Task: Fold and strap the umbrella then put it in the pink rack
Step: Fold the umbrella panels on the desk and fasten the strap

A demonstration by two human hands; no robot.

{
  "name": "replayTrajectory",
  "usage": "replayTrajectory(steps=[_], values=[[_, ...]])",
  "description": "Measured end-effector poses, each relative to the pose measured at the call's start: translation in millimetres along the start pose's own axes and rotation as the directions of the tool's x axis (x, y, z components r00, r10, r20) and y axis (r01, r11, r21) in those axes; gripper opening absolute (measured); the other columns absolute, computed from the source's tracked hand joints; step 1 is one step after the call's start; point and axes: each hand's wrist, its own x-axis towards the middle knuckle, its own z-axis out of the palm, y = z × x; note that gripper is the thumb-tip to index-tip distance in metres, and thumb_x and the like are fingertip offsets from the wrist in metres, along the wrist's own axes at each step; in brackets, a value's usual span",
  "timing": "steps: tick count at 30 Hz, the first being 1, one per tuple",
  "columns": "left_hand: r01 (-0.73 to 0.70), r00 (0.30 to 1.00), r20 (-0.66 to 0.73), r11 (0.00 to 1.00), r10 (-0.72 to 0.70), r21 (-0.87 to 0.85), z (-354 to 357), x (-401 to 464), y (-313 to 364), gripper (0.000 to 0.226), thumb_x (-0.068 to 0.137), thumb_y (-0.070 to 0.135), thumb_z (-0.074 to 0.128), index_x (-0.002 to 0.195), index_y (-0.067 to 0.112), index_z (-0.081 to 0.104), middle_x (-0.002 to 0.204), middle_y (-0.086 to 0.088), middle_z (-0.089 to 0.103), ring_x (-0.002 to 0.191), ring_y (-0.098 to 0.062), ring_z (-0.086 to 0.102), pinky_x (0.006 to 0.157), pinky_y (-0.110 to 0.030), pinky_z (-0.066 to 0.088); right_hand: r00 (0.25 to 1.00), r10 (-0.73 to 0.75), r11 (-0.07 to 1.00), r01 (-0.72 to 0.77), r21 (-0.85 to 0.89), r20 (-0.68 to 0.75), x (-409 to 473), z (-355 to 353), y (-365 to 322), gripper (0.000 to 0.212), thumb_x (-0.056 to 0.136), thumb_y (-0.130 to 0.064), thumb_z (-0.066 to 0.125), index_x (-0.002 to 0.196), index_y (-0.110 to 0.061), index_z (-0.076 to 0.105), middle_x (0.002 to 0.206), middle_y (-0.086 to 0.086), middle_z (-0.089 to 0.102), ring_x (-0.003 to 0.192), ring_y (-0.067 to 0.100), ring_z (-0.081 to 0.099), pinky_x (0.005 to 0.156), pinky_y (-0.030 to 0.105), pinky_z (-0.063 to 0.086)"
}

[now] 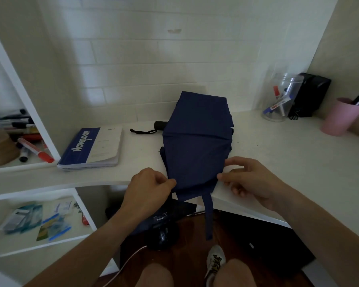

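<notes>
Both hands' fingers (170,182) pinch the umbrella (197,141) near edge.

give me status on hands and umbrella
Left hand and right hand pinch the near corners of the umbrella cloth. Strap hangs loose off desk. Pink rack far right, path open.

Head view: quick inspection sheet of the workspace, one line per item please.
Surface: white desk, corner against a tiled wall.
Job's things: navy umbrella lies flattened on the desk, strap hanging off the front edge; pink rack stands at right.
Clutter: notebook, clear jar of markers, black box.
Grippers: left hand and right hand each pinch the umbrella's near edge.
Cables: pale cable on the floor.
Surroundings: white shelves at left, holding pens and packets.
</notes>
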Motion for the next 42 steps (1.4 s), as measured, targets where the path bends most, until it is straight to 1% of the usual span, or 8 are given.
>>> replayTrajectory(steps=[13,15,18,23,26,28,32,42], values=[[-0.107,0.987,-0.080,0.948,0.137,0.300,-11,11,6,0.035,0.086,0.050,0.067,0.074,0.017,0.073,0.083,0.001,0.071,0.076,-0.014,0.064,0.069,-0.030,0.052,1.000,-0.010,0.976,0.016,-0.216,0.027,1,-4,6,0.015,0.088,-0.012,0.075,0.088,0.003,0.075,0.065,0.012,0.062,0.043,0.014,0.053,0.044,0.020,0.040],[-0.359,0.852,-0.248,0.860,0.460,0.363,-12,24,18,0.025,0.091,0.044,0.063,0.083,0.021,0.065,0.094,0.003,0.062,0.086,-0.015,0.058,0.076,-0.033,0.051,1.000,-0.007,0.967,0.009,-0.254,0.011,3,-3,6,0.012,0.087,-0.012,0.076,0.083,0.000,0.075,0.060,0.011,0.061,0.042,0.014,0.052,0.045,0.020,0.040],[-0.689,0.671,0.011,0.617,0.742,0.381,2,49,28,0.025,0.100,0.031,0.054,0.120,0.021,0.067,0.130,-0.003,0.058,0.119,-0.021,0.055,0.103,-0.035,0.047,1.000,-0.003,0.957,0.001,-0.290,-0.007,5,-1,6,0.012,0.086,-0.011,0.076,0.080,-0.002,0.075,0.059,0.013,0.061,0.043,0.015,0.053,0.047,0.022,0.042],[-0.722,0.692,0.473,0.512,0.546,0.465,27,60,-2,0.066,0.100,0.066,0.022,0.159,0.036,0.023,0.171,0.000,0.012,0.157,-0.018,0.007,0.127,-0.042,0.017,0.998,0.023,0.916,-0.041,-0.399,-0.051,0,-7,-10,0.015,0.088,-0.021,0.075,0.083,-0.007,0.077,0.070,0.007,0.071,0.048,0.015,0.061,0.052,0.026,0.050],[-0.716,0.698,0.479,0.507,0.532,0.481,31,57,-8,0.067,0.098,0.068,0.011,0.160,0.041,0.013,0.171,0.005,0.003,0.157,-0.014,0.000,0.127,-0.041,0.011,0.861,-0.481,0.680,0.246,-0.691,-0.167,9,-2,-18,0.012,0.095,-0.032,0.064,0.091,-0.024,0.073,0.084,-0.006,0.071,0.073,0.014,0.070,0.073,0.030,0.054],[-0.714,0.700,0.473,0.503,0.535,0.488,32,55,-8,0.064,0.100,0.067,0.012,0.159,0.043,0.011,0.171,0.005,0.001,0.157,-0.014,-0.002,0.127,-0.041,0.010,0.744,-0.664,0.464,0.490,-0.738,0.077,20,10,-13,0.019,0.100,-0.025,0.056,0.114,-0.026,0.069,0.110,-0.003,0.068,0.100,0.015,0.064,0.092,0.033,0.050],[-0.682,0.731,0.477,0.541,0.488,0.492,27,53,-12,0.065,0.096,0.075,0.012,0.156,0.053,0.002,0.171,0.004,-0.005,0.157,-0.016,-0.006,0.128,-0.042,0.008,0.824,-0.394,0.245,0.521,-0.818,0.407,43,10,17,0.054,0.106,-0.042,0.038,0.157,-0.029,0.028,0.167,-0.004,0.023,0.153,0.012,0.019,0.123,0.027,0.015],[-0.621,0.765,0.548,0.611,0.337,0.491,19,100,-7,0.095,0.086,0.086,0.022,0.161,0.033,-0.004,0.170,0.009,-0.007,0.156,-0.010,-0.008,0.128,-0.037,0.002,0.919,-0.117,0.221,0.394,-0.892,0.377,74,-2,14,0.079,0.098,-0.068,0.023,0.158,-0.032,-0.012,0.166,-0.013,-0.020,0.151,0.002,-0.018,0.124,0.028,-0.007]])
